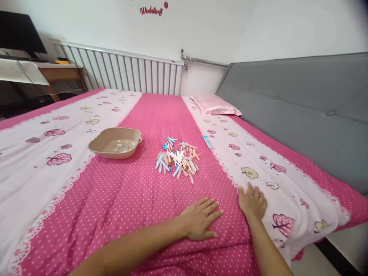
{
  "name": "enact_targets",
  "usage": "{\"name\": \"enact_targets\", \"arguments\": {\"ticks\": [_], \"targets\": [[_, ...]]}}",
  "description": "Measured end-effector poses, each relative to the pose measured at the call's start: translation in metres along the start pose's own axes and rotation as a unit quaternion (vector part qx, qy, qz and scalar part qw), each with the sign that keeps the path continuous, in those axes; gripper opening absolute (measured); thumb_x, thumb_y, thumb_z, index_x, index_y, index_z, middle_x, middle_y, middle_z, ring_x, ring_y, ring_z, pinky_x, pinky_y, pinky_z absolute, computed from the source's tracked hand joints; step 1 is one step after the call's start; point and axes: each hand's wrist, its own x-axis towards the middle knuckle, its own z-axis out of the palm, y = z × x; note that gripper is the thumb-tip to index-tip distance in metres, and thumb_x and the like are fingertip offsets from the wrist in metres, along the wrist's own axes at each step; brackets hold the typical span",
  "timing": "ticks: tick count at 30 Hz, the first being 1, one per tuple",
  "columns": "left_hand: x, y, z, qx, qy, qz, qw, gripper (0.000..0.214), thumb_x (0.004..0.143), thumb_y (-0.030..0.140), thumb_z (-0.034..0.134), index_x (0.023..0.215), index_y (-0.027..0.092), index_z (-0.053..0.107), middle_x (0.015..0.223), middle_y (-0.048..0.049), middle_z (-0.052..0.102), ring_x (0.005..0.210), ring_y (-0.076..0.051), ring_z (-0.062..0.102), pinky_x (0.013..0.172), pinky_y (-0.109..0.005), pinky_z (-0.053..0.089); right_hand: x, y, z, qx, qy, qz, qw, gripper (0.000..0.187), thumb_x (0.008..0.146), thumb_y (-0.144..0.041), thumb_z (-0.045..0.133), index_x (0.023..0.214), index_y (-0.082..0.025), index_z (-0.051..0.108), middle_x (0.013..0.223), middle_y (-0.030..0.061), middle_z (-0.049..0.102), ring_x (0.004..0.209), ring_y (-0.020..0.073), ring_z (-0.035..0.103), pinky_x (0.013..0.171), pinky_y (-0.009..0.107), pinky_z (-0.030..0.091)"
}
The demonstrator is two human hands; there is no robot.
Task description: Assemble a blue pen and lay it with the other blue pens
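My left hand lies flat on the pink dotted bedspread, fingers stretched out to the right, holding nothing. My right hand rests palm down beside it, at the border of the pink and white parts, fingers pointing away and slightly spread. A pile of several pens in blue, white and orange lies on the bedspread beyond both hands, about a hand's length away. A beige bowl stands left of the pile, with a few small bits inside. Two or three blue pens lie apart to the right of the pile.
A pink pillow lies at the far right of the bed by a grey padded headboard. A white radiator runs along the far wall. A wooden desk with a dark screen stands at the far left.
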Motion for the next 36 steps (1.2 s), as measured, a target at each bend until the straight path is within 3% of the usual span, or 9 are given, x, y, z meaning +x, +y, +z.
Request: {"name": "enact_targets", "arguments": {"ticks": [4,7,11,13,16,20,28,32,36], "targets": [[-0.004,0.008,0.001,-0.038,-0.022,0.07,0.997,0.065,0.088,0.053,0.031,0.141,0.016,0.029,0.15,-0.0124,0.022,0.139,-0.021,0.014,0.113,-0.037,0.012,-0.001,-0.001,-0.002,0.0,0.001,0.0,1.0,0.065,0.087,-0.051,0.02,0.139,-0.013,0.033,0.143,0.0165,0.033,0.131,0.0325,0.027,0.106,0.047,0.019],[-0.004,0.003,-0.016,-0.055,-0.001,0.08,0.995,0.063,0.087,0.052,0.035,0.141,0.02,0.029,0.149,-0.0104,0.026,0.138,-0.019,0.02,0.112,-0.038,0.015,-0.001,0.0,-0.002,0.001,0.003,0.002,1.0,0.065,0.087,-0.051,0.02,0.138,-0.013,0.033,0.142,0.0163,0.033,0.13,0.0328,0.028,0.106,0.047,0.019],[-0.003,-0.041,-0.065,0.019,0.187,-0.13,0.974,0.057,0.086,0.048,0.041,0.136,0.02,0.038,0.147,-0.0114,0.031,0.137,-0.024,0.022,0.111,-0.048,0.014,0.0,0.001,-0.001,0.007,0.002,0.001,1.0,0.067,0.087,-0.054,0.019,0.138,-0.014,0.034,0.143,0.0157,0.033,0.13,0.0335,0.028,0.106,0.048,0.019],[-0.007,-0.075,-0.088,0.053,0.288,-0.285,0.913,0.06,0.084,0.049,0.045,0.135,0.018,0.04,0.144,-0.0106,0.037,0.135,-0.023,0.028,0.11,-0.041,0.02,0.001,0.002,-0.001,0.008,-0.001,0.001,1.0,0.068,0.087,-0.054,0.018,0.138,-0.013,0.033,0.144,0.0158,0.032,0.131,0.0333,0.027,0.106,0.048,0.018],[-0.021,-0.125,-0.104,0.062,0.356,-0.403,0.841,0.063,0.088,0.044,0.037,0.135,0.003,0.034,0.144,-0.0252,0.031,0.134,-0.034,0.027,0.106,-0.053,0.02,0.002,0.001,0.0,0.001,0.001,0.002,1.0,0.067,0.087,-0.054,0.017,0.138,-0.013,0.034,0.143,0.0159,0.033,0.131,0.0332,0.028,0.106,0.048,0.019],[-0.036,-0.166,-0.089,0.045,0.376,-0.483,0.789,0.061,0.086,0.043,0.039,0.131,0.001,0.04,0.136,-0.0303,0.039,0.129,-0.038,0.035,0.102,-0.057,0.026,0.002,-0.001,0.001,-0.008,0.003,0.0,1.0,0.067,0.087,-0.053,0.018,0.139,-0.014,0.033,0.143,0.0154,0.034,0.131,0.0329,0.029,0.106,0.047,0.02],[-0.026,-0.187,-0.069,0.003,0.382,-0.446,0.809,0.067,0.081,0.048,0.044,0.132,0.006,0.04,0.133,-0.0217,0.046,0.126,-0.032,0.04,0.103,-0.047,0.03,0.027,-0.011,-0.015,0.049,-0.048,0.07,0.995,0.07,0.085,-0.052,0.025,0.137,-0.007,0.036,0.139,0.0207,0.04,0.128,0.0343,0.036,0.104,0.048,0.026],[-0.025,-0.188,-0.071,-0.026,0.409,-0.435,0.802,0.067,0.08,0.049,0.044,0.131,0.006,0.041,0.131,-0.0201,0.048,0.122,-0.031,0.042,0.1,-0.045,0.034,0.049,-0.057,-0.028,0.137,-0.021,0.025,0.99,0.07,0.084,-0.049,0.03,0.138,-0.004,0.033,0.139,0.0213,0.039,0.128,0.0334,0.037,0.105,0.046,0.027],[-0.023,-0.186,-0.071,-0.046,0.432,-0.442,0.785,0.067,0.078,0.049,0.047,0.129,0.005,0.044,0.128,-0.0199,0.05,0.121,-0.031,0.043,0.101,-0.045,0.034,0.066,-0.127,-0.029,0.254,-0.081,-0.078,0.961,0.072,0.084,-0.053,0.035,0.14,-0.01,0.028,0.141,0.0179,0.038,0.127,0.0283,0.039,0.105,0.042,0.031]]}}
